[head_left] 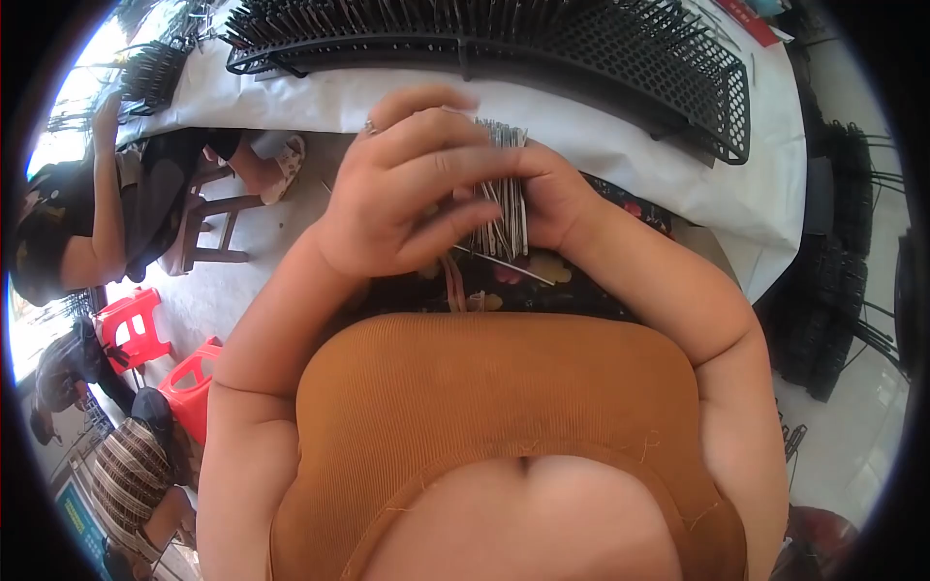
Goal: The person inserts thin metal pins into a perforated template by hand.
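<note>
A bundle of thin, silvery metal rods [511, 218] stands roughly upright above my lap. My right hand [557, 194] grips it from the right side; most of its fingers are hidden behind the bundle. In front of the rods and to their left is my left hand [412, 179], its fingers apart and partly blurred, with a ring on one finger. It appears to hold nothing, though whether its fingertips touch the bundle I cannot tell. One loose rod [506, 263] lies slanted on the dark flowered cloth [591, 281] over my lap.
Beyond my hands, a long black perforated rack [620, 92] full of dark rods stands on a white-covered table [339, 102]. At left, a person sits near a wooden stool [218, 228]. Red plastic stools [136, 324] stand behind. Dark stacked racks [823, 300] line the right.
</note>
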Demonstrator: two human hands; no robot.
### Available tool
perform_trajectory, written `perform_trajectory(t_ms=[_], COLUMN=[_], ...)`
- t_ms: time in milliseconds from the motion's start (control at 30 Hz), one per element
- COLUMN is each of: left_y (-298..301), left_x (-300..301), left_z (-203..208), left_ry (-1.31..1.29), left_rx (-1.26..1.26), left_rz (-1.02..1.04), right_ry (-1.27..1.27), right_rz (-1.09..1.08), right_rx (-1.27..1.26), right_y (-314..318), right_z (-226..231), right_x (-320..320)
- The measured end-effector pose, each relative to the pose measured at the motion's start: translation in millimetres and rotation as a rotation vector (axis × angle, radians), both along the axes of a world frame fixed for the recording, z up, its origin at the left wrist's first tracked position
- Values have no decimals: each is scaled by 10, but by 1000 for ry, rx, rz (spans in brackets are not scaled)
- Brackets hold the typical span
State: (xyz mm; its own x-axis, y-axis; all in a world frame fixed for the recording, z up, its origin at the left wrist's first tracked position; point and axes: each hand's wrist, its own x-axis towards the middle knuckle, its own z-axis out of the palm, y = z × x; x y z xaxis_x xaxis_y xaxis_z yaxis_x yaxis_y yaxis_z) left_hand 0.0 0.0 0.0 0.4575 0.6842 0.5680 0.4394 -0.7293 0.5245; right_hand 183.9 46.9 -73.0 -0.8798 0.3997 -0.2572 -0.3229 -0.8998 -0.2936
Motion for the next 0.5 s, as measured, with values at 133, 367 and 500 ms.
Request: perform_trajectory(t_ms=[133, 367, 500], left_y=[-190, -213, -259], left_x=[100, 355, 434], left_z=[101, 10, -163], left_ry=[304, 558, 384], left_rx=[-39, -43, -19], left_rz=[-78, -233, -228], right_ry=[-168, -309, -562], right_rz=[-36, 62, 107], right_rx=[-104, 93, 329], right_y=[-13, -13, -44], right_z=[21, -387, -246], right_x=[-57, -7, 31])
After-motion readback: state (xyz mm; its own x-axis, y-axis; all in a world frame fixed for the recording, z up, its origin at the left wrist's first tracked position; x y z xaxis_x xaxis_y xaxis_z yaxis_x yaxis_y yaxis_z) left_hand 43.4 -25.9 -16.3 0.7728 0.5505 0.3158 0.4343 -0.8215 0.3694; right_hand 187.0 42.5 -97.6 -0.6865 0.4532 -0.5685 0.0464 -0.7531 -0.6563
